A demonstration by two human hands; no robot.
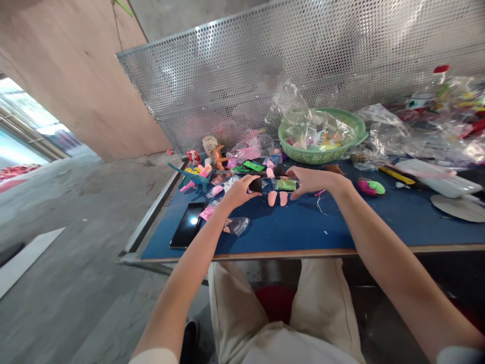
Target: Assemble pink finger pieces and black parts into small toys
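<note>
My left hand (242, 193) hovers low over the blue table, thumb and fingers curved apart. A small dark thing (255, 186) shows between them; whether they touch it I cannot tell. Opposite, my right hand (305, 182) curves the same way, thumb and fingers apart, beside a flat green packet (286, 185). Between the hands lie two pink foot-shaped pieces, a left one (272, 198) and a right one (283, 198). Just beyond them sits a small rounded pink piece (270, 172).
A black phone (187, 225) lies near the table's left edge, by a blue toy dinosaur (195, 179). Behind stands a green basket (322, 155) of bagged pieces. Clear plastic bags (401, 134), a yellow cutter (396, 175) and a pink-green lump (370, 187) are rightward.
</note>
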